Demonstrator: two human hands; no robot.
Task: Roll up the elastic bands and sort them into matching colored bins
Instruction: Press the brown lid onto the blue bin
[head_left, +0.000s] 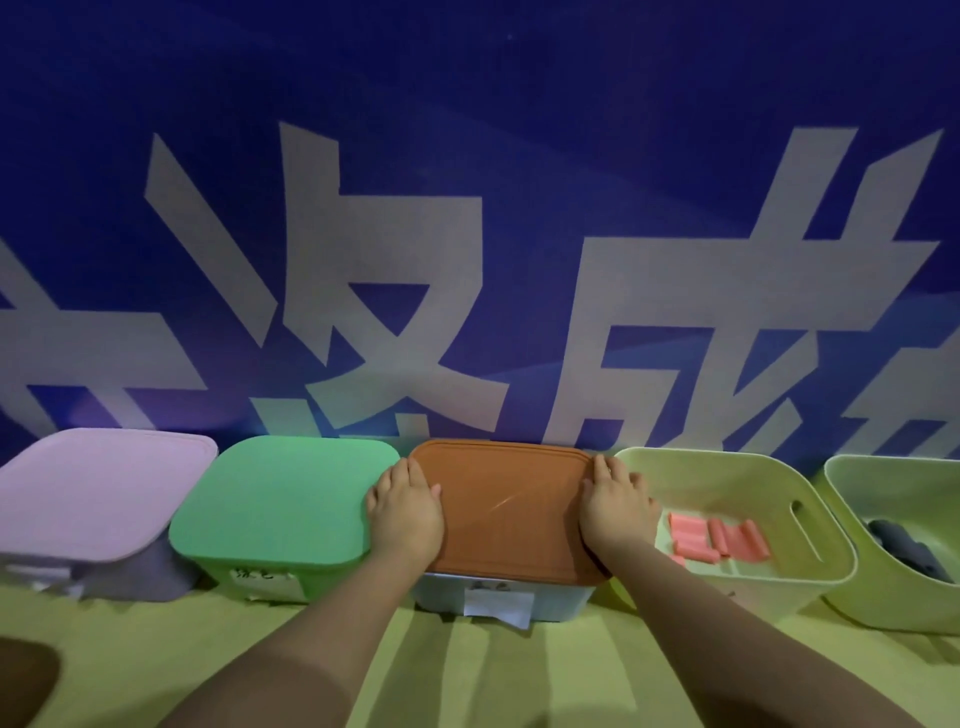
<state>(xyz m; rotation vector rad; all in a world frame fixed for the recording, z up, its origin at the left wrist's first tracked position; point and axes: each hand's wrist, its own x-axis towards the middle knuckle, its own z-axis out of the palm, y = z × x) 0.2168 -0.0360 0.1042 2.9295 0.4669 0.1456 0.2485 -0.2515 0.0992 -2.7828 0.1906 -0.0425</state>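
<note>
Rolled pink elastic bands (717, 540) are seen as short cylinders laid side by side on the floor of an open yellow-green bin (753, 478), right of centre on the bench (467, 670). Dark grey rolls (906, 548) are held in the far-right bin (893, 483). A brown lid (506, 514) on a pale bin (447, 592) is touched at its side edges by the left hand (405, 512) and right hand (615, 512), both laid flat with fingers extended and nothing grasped

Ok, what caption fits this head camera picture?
Left hand and right hand rest flat on the brown lid, beside an open bin of rolled pink bands.
</note>
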